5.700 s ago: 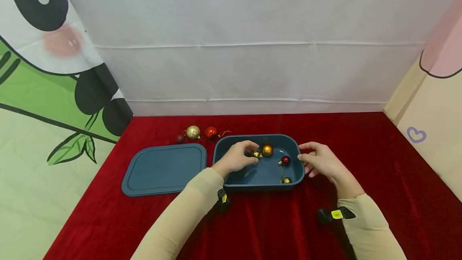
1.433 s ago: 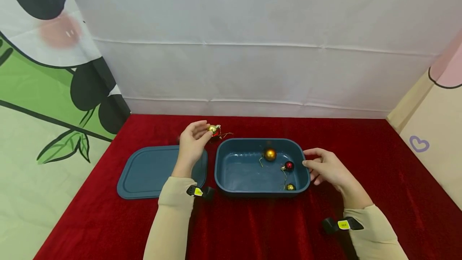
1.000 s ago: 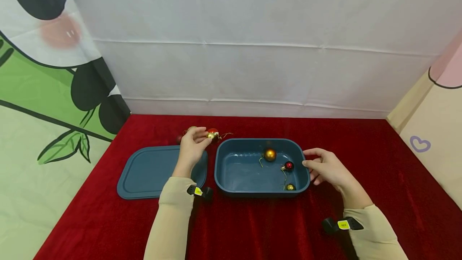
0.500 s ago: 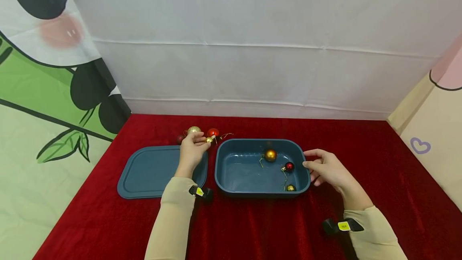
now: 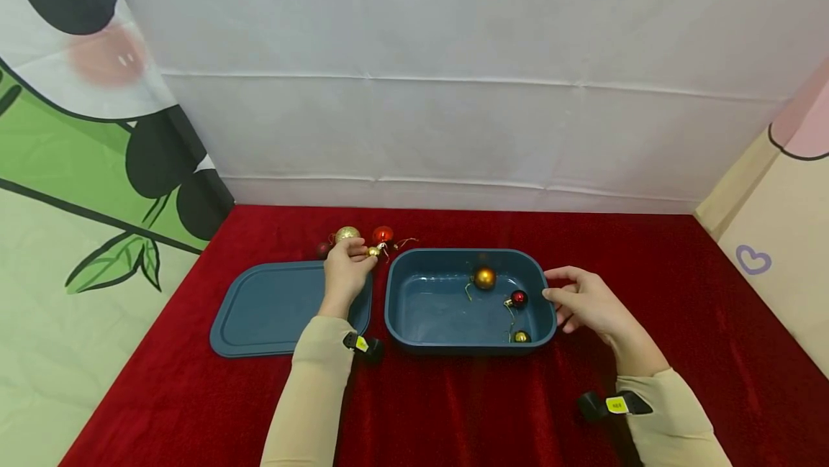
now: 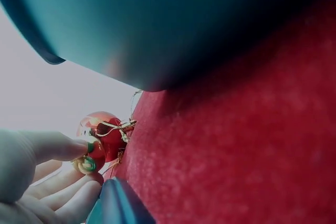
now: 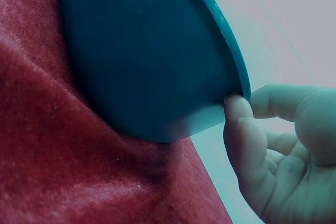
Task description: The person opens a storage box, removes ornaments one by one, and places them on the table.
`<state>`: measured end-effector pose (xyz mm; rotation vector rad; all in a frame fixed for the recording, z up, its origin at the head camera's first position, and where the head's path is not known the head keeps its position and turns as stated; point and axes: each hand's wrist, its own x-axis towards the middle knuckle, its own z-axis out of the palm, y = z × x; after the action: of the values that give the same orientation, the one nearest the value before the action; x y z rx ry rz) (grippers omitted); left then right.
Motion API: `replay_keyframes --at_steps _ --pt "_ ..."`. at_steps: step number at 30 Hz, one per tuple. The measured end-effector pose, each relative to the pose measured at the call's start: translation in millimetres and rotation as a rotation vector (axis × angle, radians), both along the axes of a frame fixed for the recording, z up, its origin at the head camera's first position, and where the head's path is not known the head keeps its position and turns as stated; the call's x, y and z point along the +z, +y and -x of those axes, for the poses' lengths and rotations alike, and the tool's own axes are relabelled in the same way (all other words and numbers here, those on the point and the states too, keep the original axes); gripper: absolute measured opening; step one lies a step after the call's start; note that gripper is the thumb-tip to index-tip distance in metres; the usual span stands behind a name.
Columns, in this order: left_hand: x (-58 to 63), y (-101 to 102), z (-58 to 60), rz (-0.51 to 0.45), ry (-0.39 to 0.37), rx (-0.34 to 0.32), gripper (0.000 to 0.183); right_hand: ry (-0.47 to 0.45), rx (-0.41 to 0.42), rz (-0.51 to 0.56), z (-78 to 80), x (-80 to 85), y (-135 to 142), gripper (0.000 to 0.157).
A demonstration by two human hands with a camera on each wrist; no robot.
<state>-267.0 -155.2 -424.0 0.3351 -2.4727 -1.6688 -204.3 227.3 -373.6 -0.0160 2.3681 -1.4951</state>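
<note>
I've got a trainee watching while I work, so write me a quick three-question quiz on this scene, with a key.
1. What does the left grip hold?
2. How many balls lie in the box? A) two B) three C) five
3. True or false: the lid lies on the cloth, left of the box.

Key
1. A small gold ball, pinched between thumb and fingers.
2. B: the amber ball, the dark red ball and a second gold ball.
3. True.
</note>
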Motion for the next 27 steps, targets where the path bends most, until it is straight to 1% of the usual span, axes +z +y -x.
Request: replay_keyframes --at_steps 4,8,15,18,23,27 --pt "-0.8 -0.1 -0.2 0.046 0.018 0.014 0.043 -0.002 -0.001 0.004 -0.4 -0.1 -0.2 0.054" --pt "-1.0 -0.6 -1.2 0.063 0.01 0.011 0.042 -0.002 -0.004 0.007 -0.7 -0.3 -0.3 0.054" --pt "-1.3 -2.9 -0.9 0.025 0.013 -0.015 0.041 0.009 0.002 0.005 -1.3 -0.5 -0.7 0.053" --pt "3.3 -3.3 -2.2 -0.004 0.038 -0.032 0.04 0.004 -0.003 -0.001 -1.0 -0.8 -1.3 0.053" --pt "16.8 -3.0 -5.9 -0.059 0.116 -0.053 0.036 0.005 -0.006 -0.006 -0.9 -0.1 -2.7 0.053" --pt "25.3 -2.3 -8.1 -0.073 0.125 -0.075 0.036 0.007 -0.007 -0.006 -0.9 0.4 -3.4 0.054"
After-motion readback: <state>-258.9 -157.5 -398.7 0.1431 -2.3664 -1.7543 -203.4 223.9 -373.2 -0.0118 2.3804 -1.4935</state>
